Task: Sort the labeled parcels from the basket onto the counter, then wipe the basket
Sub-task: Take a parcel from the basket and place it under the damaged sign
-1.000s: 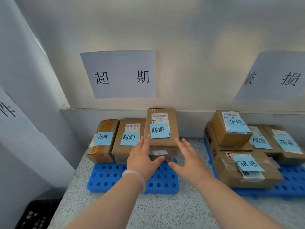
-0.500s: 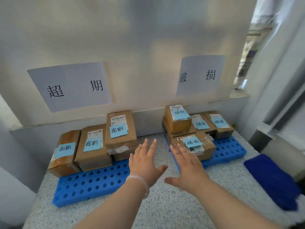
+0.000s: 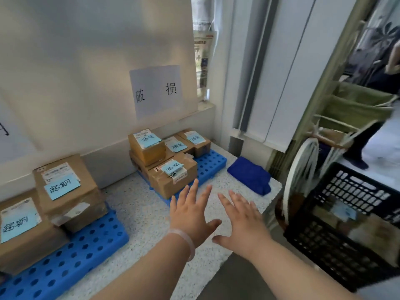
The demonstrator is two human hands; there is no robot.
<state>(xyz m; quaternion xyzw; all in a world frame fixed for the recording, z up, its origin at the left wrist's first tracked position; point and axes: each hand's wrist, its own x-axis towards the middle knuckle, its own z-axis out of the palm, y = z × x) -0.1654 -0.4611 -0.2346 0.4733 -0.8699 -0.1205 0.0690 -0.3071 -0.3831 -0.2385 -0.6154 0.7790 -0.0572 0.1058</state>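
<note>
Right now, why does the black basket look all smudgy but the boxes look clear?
Head view: the black basket at the right edge is smeared, probably motion blur; head view, middle: the parcels are sharper, their blue notes readable; pale light patches mottle the wall.

Soft daylight from the right, pale glare on the wall (image 3: 86,61); motion-blurred basket (image 3: 346,224), wide-angle edge bending

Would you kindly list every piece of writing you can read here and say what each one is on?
"破 损": printed on the white wall sign.
"超期": handwritten on the blue notes of both left parcels.
"破损": handwritten on the blue notes of the four right parcels.
Shipping labels: too small to read.
The note in the black basket: blurred.
Sign at the left edge: cut off.
</note>
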